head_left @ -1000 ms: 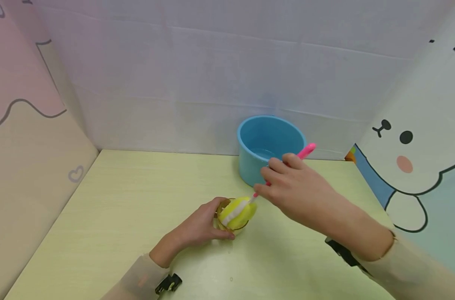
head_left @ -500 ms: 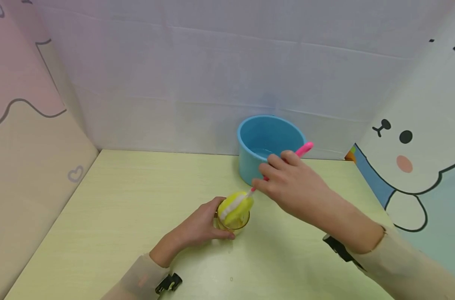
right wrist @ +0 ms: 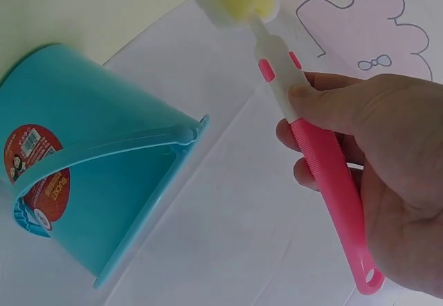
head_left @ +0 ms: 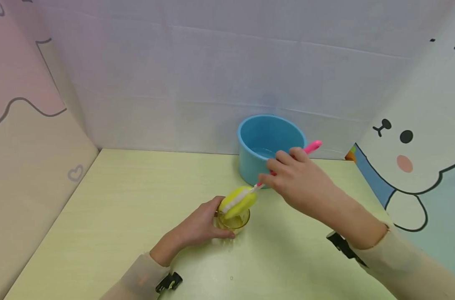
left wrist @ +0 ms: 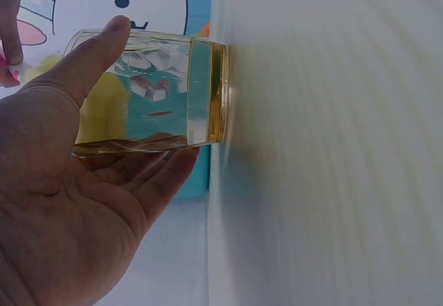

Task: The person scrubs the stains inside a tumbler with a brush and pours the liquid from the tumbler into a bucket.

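An amber-tinted glass [head_left: 233, 224] stands on the table, and my left hand [head_left: 202, 223] grips it from the left. In the left wrist view the thumb and fingers lie on opposite sides of the clear glass [left wrist: 163, 98]. My right hand [head_left: 300, 183] holds a sponge brush by its pink handle [right wrist: 329, 181], tilted down to the left. The brush's yellow and white sponge head [head_left: 237, 202] is at the glass mouth, its upper part above the rim. How far its lower end sits inside is hard to tell.
Behind the hands, near the table's back edge, stands a blue bucket [head_left: 251, 166] with some water in it; its handle [right wrist: 104, 150] shows in the right wrist view. Small drops lie on the pale table [head_left: 137, 187] by the glass. Printed cloth walls surround the table.
The right hand has raised the sponge head from down in the glass to higher at its mouth, shifting left and then back right. The left hand and glass have stayed in place.
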Motion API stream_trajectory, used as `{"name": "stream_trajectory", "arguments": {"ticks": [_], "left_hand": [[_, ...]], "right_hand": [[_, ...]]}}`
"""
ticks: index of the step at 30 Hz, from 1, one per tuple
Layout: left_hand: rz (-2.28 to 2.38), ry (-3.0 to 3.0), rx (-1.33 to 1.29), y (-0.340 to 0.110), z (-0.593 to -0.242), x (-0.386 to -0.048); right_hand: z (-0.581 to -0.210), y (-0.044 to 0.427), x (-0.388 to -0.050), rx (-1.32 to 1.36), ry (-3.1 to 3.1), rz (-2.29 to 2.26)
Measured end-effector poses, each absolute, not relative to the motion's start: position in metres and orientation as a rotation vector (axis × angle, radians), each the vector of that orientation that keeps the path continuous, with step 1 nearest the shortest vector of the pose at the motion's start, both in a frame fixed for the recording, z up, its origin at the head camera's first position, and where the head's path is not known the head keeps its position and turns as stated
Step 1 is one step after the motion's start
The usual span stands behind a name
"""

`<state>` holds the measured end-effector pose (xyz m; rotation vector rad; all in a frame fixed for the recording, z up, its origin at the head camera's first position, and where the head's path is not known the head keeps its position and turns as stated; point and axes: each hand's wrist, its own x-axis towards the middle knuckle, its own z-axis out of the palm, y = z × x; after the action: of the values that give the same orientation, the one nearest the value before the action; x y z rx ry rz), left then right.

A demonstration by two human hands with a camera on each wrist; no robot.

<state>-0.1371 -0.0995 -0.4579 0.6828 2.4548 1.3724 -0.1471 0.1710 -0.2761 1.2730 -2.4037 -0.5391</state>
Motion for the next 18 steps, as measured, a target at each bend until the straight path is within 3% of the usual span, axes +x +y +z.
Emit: {"name": "stream_trajectory", "arguments": {"ticks": [18], "left_hand": [[1.347,2.477,0.671,-0.098,-0.458,-0.136]], "right_hand": [[-0.280,0.204,-0.147,1.166,-2.542,-0.400]]}}
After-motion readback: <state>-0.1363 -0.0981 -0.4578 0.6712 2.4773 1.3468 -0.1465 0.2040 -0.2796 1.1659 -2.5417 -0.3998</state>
